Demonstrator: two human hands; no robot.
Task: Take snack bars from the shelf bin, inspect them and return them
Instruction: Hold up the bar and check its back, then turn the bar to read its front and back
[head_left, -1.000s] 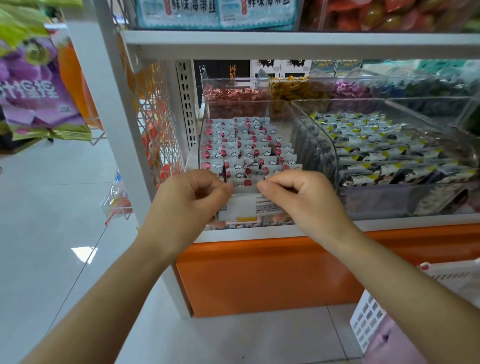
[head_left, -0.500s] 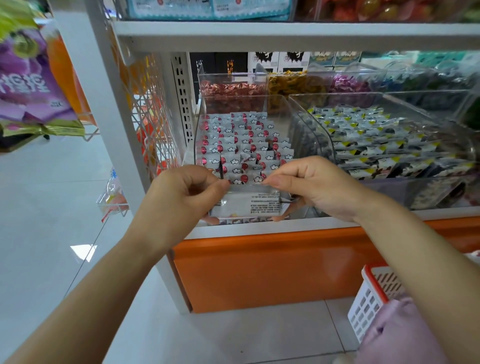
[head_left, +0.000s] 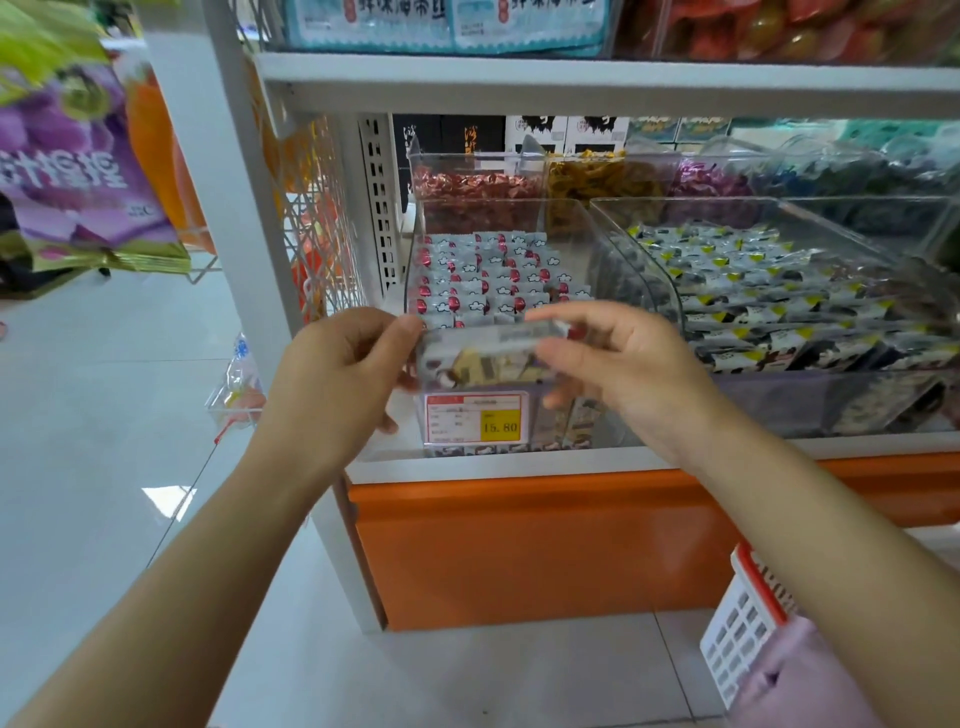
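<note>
A wrapped snack bar (head_left: 485, 358) is held level between both hands in front of the clear shelf bin (head_left: 415, 249). Its pictured face points toward me, a little blurred. My left hand (head_left: 337, 374) pinches its left end and my right hand (head_left: 618, 358) pinches its right end from above. Inside the bin lie several rows of the same pale blue and red bars (head_left: 488, 275). A red and yellow price tag (head_left: 475, 418) on the bin's front shows just under the held bar.
A second clear bin of black, white and yellow packets (head_left: 779, 296) stands to the right. Candy bins line the back of the shelf (head_left: 478, 187). A white and red basket (head_left: 743, 618) hangs at lower right. Hanging purple snack bags (head_left: 72, 171) are at left.
The bar has been turned over: its white text side faced me before, now the pictured side does. My hands have risen slightly, uncovering the price tag.
</note>
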